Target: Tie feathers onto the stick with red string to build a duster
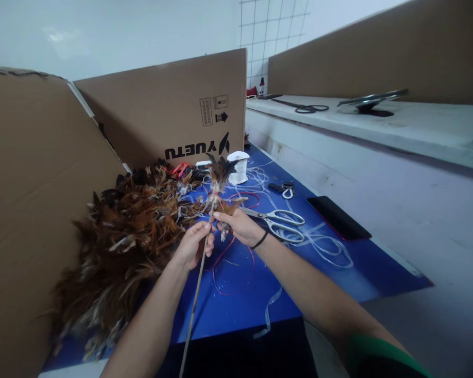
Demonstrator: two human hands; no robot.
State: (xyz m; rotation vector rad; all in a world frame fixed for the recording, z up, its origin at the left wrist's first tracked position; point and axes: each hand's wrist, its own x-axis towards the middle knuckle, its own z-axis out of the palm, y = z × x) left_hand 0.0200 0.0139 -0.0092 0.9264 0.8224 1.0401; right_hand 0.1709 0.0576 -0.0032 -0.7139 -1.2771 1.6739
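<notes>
Feathers in a dark tuft (219, 176) top the thin wooden stick (199, 283) you hold tilted above the blue tabletop (240, 299). Your left hand (192, 245) is clamped on its shaft, your right hand (239, 226) pinches it just above. A heap of brown feathers (122, 236) lies to your left, white-handled scissors (280, 221) near your right.

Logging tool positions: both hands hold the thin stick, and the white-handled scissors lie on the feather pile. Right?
No. The head view shows the left hand and right hand on the thin stick, but the white-handled scissors lie on the blue mat, not on the feather pile.
</notes>
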